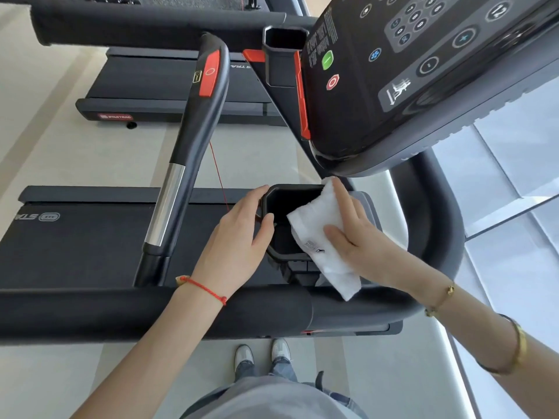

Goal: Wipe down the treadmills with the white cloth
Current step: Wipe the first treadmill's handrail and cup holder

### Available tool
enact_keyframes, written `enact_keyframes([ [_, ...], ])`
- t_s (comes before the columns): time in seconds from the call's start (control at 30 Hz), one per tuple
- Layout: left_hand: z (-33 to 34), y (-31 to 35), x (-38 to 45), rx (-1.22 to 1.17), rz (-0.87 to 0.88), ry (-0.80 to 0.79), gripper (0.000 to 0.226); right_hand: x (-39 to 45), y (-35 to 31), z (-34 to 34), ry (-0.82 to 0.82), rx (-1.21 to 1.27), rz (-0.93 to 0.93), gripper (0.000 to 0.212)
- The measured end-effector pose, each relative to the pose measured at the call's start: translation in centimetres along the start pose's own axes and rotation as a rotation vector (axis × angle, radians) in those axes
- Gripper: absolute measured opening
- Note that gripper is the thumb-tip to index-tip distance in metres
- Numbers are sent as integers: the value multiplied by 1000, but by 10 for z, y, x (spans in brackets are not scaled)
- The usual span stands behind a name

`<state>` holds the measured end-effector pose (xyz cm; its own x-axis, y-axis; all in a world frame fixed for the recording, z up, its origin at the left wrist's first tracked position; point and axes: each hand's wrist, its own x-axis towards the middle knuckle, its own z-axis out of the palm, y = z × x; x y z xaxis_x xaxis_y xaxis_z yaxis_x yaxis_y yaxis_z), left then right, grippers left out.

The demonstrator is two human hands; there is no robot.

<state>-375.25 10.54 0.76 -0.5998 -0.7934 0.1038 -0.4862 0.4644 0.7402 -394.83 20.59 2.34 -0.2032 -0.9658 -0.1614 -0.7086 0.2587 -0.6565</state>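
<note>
A folded white cloth (320, 234) lies over the right rim of a black cup holder (284, 207) on the near treadmill (90, 243). My right hand (360, 234) presses flat on the cloth, fingers spread over it. My left hand (239, 234) grips the cup holder's left rim, thumb hooked inside. The treadmill's console (408, 71) with its buttons rises at upper right.
A black handlebar (193, 140) with a red panel and chrome section slants up left of the cup holder. A padded side rail (151, 309) crosses below my wrists. A second treadmill (169, 83) stands farther off. My shoes (263, 355) are on pale floor; glass lies at right.
</note>
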Motion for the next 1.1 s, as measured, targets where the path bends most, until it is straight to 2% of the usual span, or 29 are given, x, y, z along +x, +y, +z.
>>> enact_keyframes([
  [0.1, 0, -1, 0, -15, -16, -3, 46, 9, -5, 2, 23, 3, 44, 69],
  [0.2, 0, -1, 0, -13, -20, -12, 46, 24, -13, -4, 58, 15, 68, 54],
  [0.33, 0, 0, 0, -16, -19, -11, 46, 8, -16, 5, 120, 79, 110, 50],
  [0.47, 1, 0, 1, -8, -12, -7, 46, -13, -12, 16, 110, 315, 245, 21],
  [0.57, 1, -1, 1, -17, -12, -12, 46, 6, -12, 9, 130, 265, 275, 21],
  [0.7, 1, -1, 1, -4, -7, -11, 45, 25, -19, -4, 94, 242, 246, 20],
  [0.8, 1, -1, 1, 3, -3, -11, 45, 8, -19, -4, 76, 193, 170, 21],
  [0.9, 1, -1, 2, 7, -3, -11, 44, -15, -16, -3, 74, 128, 97, 50],
  [0.93, 1, -1, 2, 4, -2, -12, 43, -21, -15, -4, 75, 116, 83, 53],
  [1.0, 1, -2, 2, -4, 1, -8, 42, -33, -10, -9, 103, 92, 40, 48],
  [1.1, 3, -3, 2, -17, -3, 9, 41, -45, -4, -16, 265, 22, -76, 29],
])
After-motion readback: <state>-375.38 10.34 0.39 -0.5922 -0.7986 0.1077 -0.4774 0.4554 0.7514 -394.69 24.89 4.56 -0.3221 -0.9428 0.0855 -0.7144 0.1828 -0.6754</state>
